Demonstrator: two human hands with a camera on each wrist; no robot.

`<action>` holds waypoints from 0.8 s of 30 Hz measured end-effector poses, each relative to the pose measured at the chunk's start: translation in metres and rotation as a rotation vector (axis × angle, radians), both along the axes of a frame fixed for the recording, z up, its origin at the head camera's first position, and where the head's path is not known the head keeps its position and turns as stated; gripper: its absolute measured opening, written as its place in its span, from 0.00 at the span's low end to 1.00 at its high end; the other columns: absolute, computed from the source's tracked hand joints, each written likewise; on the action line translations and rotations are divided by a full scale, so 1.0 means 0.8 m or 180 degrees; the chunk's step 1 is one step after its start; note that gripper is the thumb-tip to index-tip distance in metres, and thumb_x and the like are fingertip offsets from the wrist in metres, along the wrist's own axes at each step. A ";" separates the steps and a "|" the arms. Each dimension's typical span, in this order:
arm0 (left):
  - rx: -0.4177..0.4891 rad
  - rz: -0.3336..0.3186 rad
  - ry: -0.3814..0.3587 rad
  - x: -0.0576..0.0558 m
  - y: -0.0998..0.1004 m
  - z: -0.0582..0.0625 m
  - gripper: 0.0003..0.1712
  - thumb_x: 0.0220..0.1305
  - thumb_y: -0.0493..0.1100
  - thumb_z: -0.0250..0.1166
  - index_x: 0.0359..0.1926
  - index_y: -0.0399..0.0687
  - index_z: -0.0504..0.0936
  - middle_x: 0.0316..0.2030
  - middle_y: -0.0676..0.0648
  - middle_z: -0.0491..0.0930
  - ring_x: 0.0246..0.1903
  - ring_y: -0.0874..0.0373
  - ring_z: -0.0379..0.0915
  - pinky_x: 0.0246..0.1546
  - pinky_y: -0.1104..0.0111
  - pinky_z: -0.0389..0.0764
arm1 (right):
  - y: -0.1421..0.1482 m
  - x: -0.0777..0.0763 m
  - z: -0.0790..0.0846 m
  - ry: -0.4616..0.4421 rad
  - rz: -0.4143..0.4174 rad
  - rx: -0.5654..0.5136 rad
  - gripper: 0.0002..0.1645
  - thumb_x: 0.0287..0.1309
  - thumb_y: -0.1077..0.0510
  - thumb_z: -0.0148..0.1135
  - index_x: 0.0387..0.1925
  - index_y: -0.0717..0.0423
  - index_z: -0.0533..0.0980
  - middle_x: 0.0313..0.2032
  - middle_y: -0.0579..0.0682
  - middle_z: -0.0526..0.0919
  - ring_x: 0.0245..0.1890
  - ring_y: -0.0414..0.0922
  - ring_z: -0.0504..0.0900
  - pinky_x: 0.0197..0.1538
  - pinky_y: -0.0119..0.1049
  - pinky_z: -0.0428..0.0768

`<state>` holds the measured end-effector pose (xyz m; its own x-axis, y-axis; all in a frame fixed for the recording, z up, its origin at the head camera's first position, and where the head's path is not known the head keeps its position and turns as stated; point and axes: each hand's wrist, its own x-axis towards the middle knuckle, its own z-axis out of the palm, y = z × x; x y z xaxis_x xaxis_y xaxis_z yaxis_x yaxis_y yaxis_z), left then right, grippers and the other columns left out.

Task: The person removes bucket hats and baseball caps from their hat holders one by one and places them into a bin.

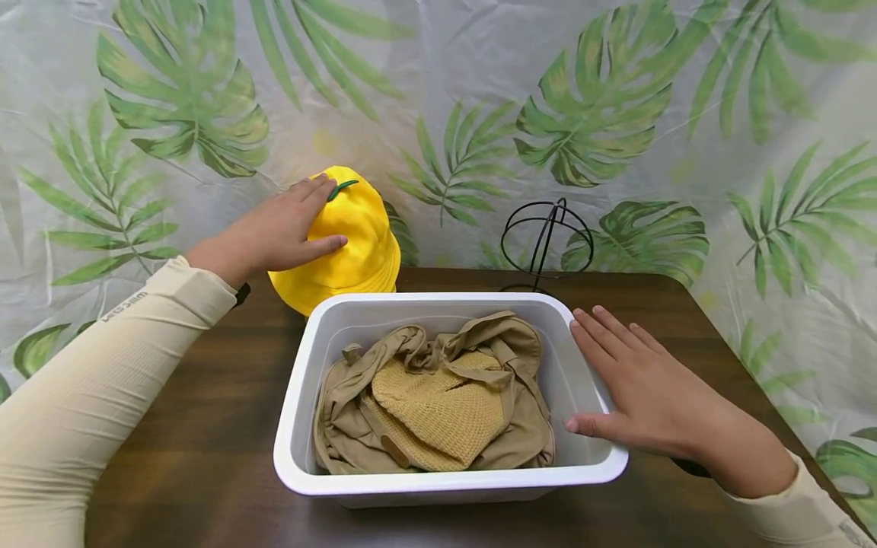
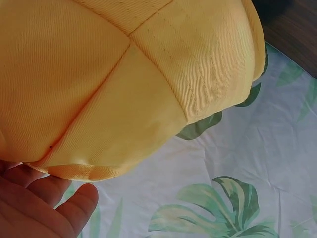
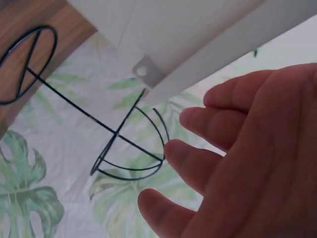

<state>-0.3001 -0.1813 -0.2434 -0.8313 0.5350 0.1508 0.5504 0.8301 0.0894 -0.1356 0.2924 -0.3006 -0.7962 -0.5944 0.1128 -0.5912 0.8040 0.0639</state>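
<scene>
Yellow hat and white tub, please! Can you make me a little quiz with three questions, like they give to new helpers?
1. True or false: the yellow hat is inside the white tub.
2. Pick one. The little stalk on the yellow hat is: A) red, B) green, C) blue.
3. Which hand touches the yellow hat?

Key:
1. False: it is outside, near the back left corner of the white tub.
2. B.
3. The person's left hand.
</scene>
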 end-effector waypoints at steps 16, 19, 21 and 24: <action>-0.0004 0.0010 0.0044 -0.010 0.015 0.013 0.52 0.71 0.63 0.51 0.76 0.31 0.43 0.75 0.29 0.44 0.73 0.33 0.41 0.71 0.45 0.46 | 0.017 0.014 -0.024 -0.0009 0.0426 -0.0294 0.78 0.41 0.17 0.60 0.77 0.64 0.45 0.77 0.61 0.46 0.77 0.53 0.45 0.71 0.29 0.32; 0.0036 0.0056 0.0011 -0.013 0.020 0.018 0.52 0.71 0.64 0.50 0.77 0.31 0.43 0.75 0.30 0.44 0.74 0.35 0.40 0.72 0.47 0.45 | 0.015 0.015 -0.024 0.0011 0.0391 -0.0246 0.78 0.40 0.17 0.61 0.77 0.64 0.45 0.77 0.60 0.46 0.77 0.53 0.44 0.70 0.27 0.30; 0.0047 0.0103 -0.0019 -0.015 0.023 0.019 0.52 0.71 0.65 0.49 0.77 0.32 0.42 0.76 0.31 0.43 0.75 0.37 0.39 0.72 0.48 0.45 | 0.015 0.015 -0.023 0.0004 0.0351 -0.0219 0.78 0.40 0.18 0.63 0.77 0.64 0.45 0.77 0.60 0.46 0.77 0.53 0.44 0.69 0.26 0.28; 0.0060 0.0175 -0.0032 -0.019 0.027 0.019 0.53 0.71 0.67 0.48 0.77 0.34 0.42 0.76 0.32 0.44 0.75 0.38 0.39 0.72 0.48 0.46 | 0.014 0.017 -0.023 -0.0032 0.0296 -0.0185 0.78 0.39 0.20 0.65 0.77 0.64 0.45 0.77 0.60 0.46 0.77 0.53 0.43 0.71 0.29 0.30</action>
